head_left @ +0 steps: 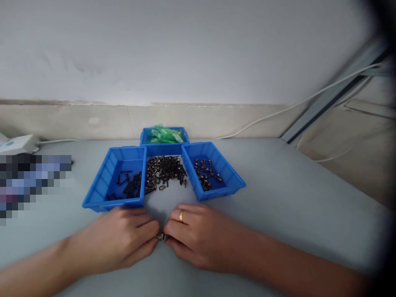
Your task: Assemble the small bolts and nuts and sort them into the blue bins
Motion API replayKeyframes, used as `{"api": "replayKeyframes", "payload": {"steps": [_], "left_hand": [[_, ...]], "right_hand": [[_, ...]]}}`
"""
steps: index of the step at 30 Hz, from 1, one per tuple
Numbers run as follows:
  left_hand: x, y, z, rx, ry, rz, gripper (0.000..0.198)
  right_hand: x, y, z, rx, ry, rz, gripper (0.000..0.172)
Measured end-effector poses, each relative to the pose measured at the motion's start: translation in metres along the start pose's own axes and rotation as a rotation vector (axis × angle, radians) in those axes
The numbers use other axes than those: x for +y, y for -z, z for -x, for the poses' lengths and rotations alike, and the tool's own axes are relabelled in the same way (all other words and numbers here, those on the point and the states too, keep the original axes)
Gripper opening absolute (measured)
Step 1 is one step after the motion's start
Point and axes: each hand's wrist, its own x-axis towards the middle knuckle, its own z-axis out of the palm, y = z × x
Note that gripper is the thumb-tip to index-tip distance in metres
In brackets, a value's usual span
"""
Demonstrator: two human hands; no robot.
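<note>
My left hand and my right hand meet above the table in front of the bins. Both are closed, with fingertips pinched on a small metal screw; its ends are hidden in my fingers. A gold ring sits on a right-hand finger. Beyond the hands lies a mixed pile of dark screws and shiny metal ones. The left blue bin holds loose black screws. Inside the right blue bin are several shiny, short screws.
A third blue bin with green plastic bags stands behind the pile. At the back left is a white box with a cable. Another white cable and a metal post stand right. A blurred-out patch covers the left edge.
</note>
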Motion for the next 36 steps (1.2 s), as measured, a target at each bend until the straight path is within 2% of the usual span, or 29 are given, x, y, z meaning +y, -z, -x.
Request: {"api": "replayKeyframes", "payload": {"steps": [36], "left_hand": [[-0.0006, 0.0003, -0.0012, -0.003, -0.007, -0.013, 0.034]], "right_hand": [[0.0001, -0.0004, 0.0002, -0.011, -0.003, 0.001, 0.017]]}}
